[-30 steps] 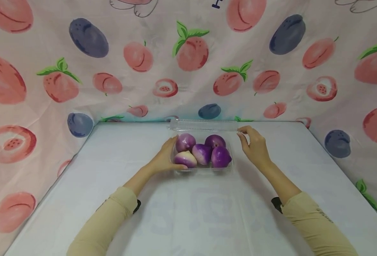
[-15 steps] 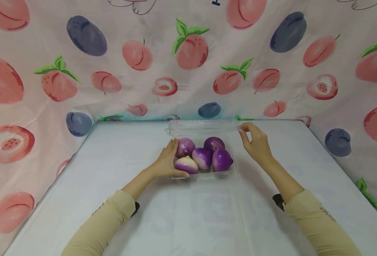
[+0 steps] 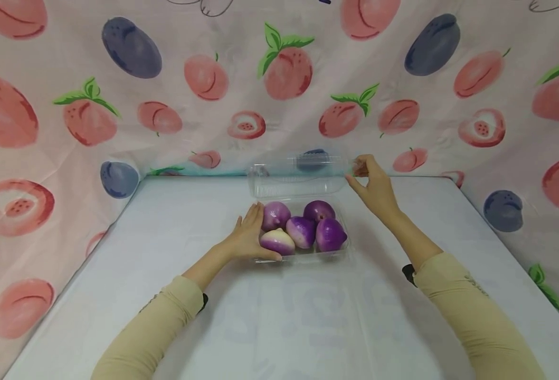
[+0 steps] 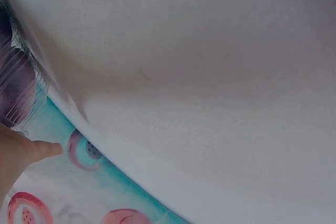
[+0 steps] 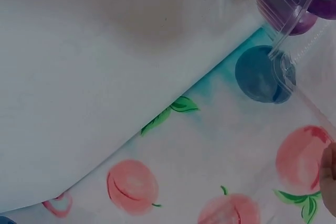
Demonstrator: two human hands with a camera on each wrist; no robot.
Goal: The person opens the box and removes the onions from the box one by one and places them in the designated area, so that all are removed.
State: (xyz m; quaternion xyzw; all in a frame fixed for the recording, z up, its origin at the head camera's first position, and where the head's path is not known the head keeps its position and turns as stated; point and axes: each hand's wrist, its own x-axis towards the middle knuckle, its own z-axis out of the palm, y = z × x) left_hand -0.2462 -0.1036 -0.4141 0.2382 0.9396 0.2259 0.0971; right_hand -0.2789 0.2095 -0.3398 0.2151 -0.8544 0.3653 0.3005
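Note:
In the head view, a clear plastic clamshell box (image 3: 303, 257) stands on the table, its tray filled with several purple-and-white bulbs (image 3: 301, 232) that look like onions or turnips. My left hand (image 3: 248, 237) grips the tray's left end, thumb along the front rim and fingers against the left wall. At the far side, the box's hinged lid (image 3: 291, 182) stands tilted up. My right hand (image 3: 376, 184) pinches the lid's right edge between thumb and fingers. Only a bit of the left hand (image 4: 23, 153) shows in the left wrist view, beside the ribbed box wall.
A white-covered table (image 3: 308, 316) lies under the box. Behind it hangs a fruit-print cloth (image 3: 279, 121), close to the raised lid. The cloth also runs along both sides of the table.
The lid has risen from lying low behind the tray to a tilted upright stance, the right hand rising with it. The tray slid slightly toward me earlier, with the left hand still on it.

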